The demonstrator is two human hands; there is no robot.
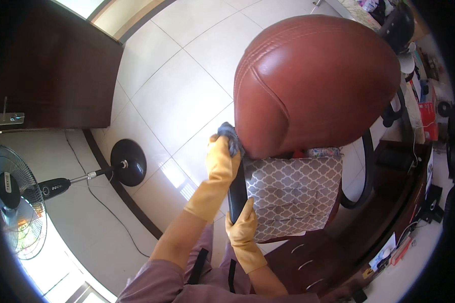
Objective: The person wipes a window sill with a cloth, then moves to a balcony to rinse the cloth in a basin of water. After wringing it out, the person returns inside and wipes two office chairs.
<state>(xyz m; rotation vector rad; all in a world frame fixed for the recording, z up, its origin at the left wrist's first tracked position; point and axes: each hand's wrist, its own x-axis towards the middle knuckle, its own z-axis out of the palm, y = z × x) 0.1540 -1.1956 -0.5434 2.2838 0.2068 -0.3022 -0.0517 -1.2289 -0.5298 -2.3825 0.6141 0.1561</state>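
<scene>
A red-brown leather office chair backrest [318, 83] fills the upper right, with stitched seams along its side. My left hand [223, 159], in a yellow rubber glove, presses a bunched grey-blue cloth [228, 137] at the far end of the chair's black armrest [238, 193], close by the backrest. Around the armrest's near end, my right hand [244, 227] closes in a matching glove. Beside the armrest, the seat carries a grey cushion [294, 195] with a white lattice pattern. Part of the cloth is hidden by my left fingers.
A pedestal fan [17, 200] stands left, its round base [128, 163] on the tiled floor [174, 91]. Its dark cable [98, 204] runs nearby. A dark wooden door [57, 72] is at upper left. The chair's other armrest [366, 178] adjoins a brown desk [364, 223] at right.
</scene>
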